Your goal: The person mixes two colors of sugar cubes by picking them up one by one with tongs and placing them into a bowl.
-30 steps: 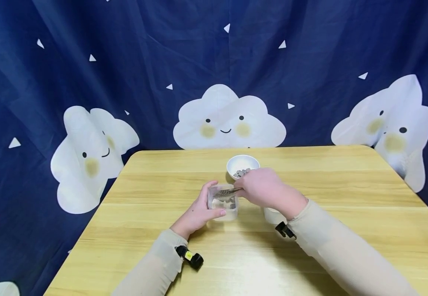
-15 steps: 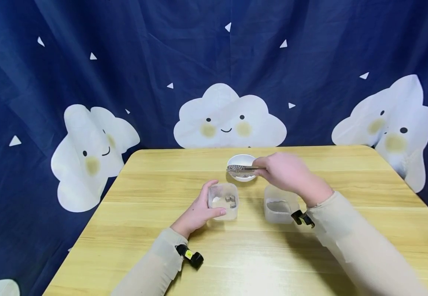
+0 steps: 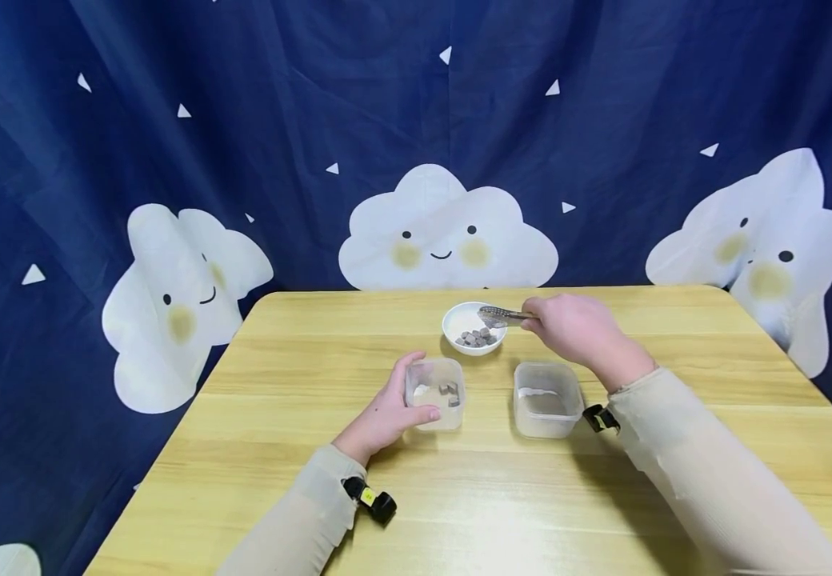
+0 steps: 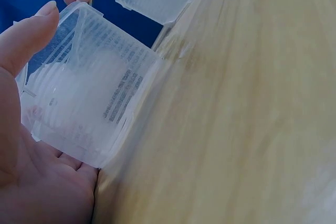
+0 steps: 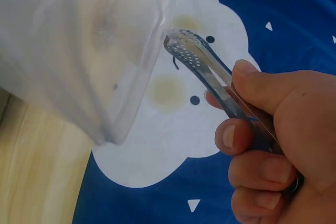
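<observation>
My left hand (image 3: 386, 412) holds a clear square plastic container (image 3: 436, 418), thumb on the near side and fingers round the left. Inside lie a few grey cubes (image 3: 452, 390) and something white. In the left wrist view the container (image 4: 94, 82) leans across the palm. My right hand (image 3: 573, 326) grips small metal tongs (image 5: 194, 61) with perforated ends. Those tongs (image 3: 506, 314) reach over the right rim of a white bowl (image 3: 459, 318) holding several grey-brown cubes (image 3: 477, 338). Whether anything is between the tong tips I cannot tell.
A second clear square container (image 3: 549, 422), with something white inside, stands right of the first, below my right forearm. The wooden table (image 3: 279, 360) ends at a dark blue curtain (image 3: 301, 104) with white clouds.
My right hand has carried the tongs from above the left container over the bowl, then to the bowl's right rim, uncovering the right container. My left hand has stayed on its container.
</observation>
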The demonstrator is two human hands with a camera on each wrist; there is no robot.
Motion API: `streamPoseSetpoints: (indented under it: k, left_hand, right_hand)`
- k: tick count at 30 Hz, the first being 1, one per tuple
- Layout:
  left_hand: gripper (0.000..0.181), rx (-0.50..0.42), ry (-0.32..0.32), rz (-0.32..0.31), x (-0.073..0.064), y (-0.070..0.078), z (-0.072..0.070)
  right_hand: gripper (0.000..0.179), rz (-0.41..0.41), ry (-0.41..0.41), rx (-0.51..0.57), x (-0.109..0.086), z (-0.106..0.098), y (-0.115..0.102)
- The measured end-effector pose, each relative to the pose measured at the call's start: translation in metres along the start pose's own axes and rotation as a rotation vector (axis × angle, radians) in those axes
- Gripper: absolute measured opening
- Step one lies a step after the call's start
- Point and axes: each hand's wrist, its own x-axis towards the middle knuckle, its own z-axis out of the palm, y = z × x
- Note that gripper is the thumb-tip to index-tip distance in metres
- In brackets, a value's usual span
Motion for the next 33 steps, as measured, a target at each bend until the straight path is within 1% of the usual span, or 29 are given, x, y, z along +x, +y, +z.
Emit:
streamPoseSetpoints:
  k: [5, 8, 12, 18, 22, 25, 28, 31, 33]
  left_hand:
    - [0.101, -0.004, -0.007, 0.005, 0.001, 0.000, 0.000]
    - [0.102, -0.007, -0.014, 0.008, 0.001, -0.001, 0.000]
    - [0.101, -0.008, -0.011, 0.007, 0.001, 0.000, 0.000]
    - [0.098, 0.007, -0.003, -0.001, 0.001, 0.001, 0.000]
    - [0.099, 0.019, -0.006, -0.005, 0.001, 0.000, 0.000]
    - [0.099, 0.034, -0.001, -0.001, 0.002, -0.001, -0.001]
    - [0.101, 0.036, -0.001, -0.003, 0.002, -0.002, -0.001]
    - [0.101, 0.020, -0.010, -0.008, 0.002, -0.002, -0.001]
    - [0.101, 0.016, -0.013, -0.008, 0.002, -0.002, -0.001]
  right_hand:
    - [0.016, 0.015, -0.007, 0.002, 0.000, 0.000, 0.002]
    - [0.016, -0.005, -0.009, 0.009, -0.002, -0.004, 0.002]
    - [0.018, -0.082, 0.007, 0.036, -0.004, -0.012, -0.002]
    - [0.027, -0.236, 0.011, 0.058, -0.004, -0.022, -0.014]
    - [0.027, -0.328, -0.033, 0.065, -0.002, -0.027, -0.023]
    - [0.028, -0.370, -0.094, 0.057, 0.001, -0.029, -0.032]
    - [0.029, -0.387, -0.155, 0.032, 0.005, -0.028, -0.043]
    - [0.026, -0.387, -0.209, -0.003, 0.010, -0.025, -0.054]
    - [0.022, -0.370, -0.246, -0.036, 0.014, -0.025, -0.062]
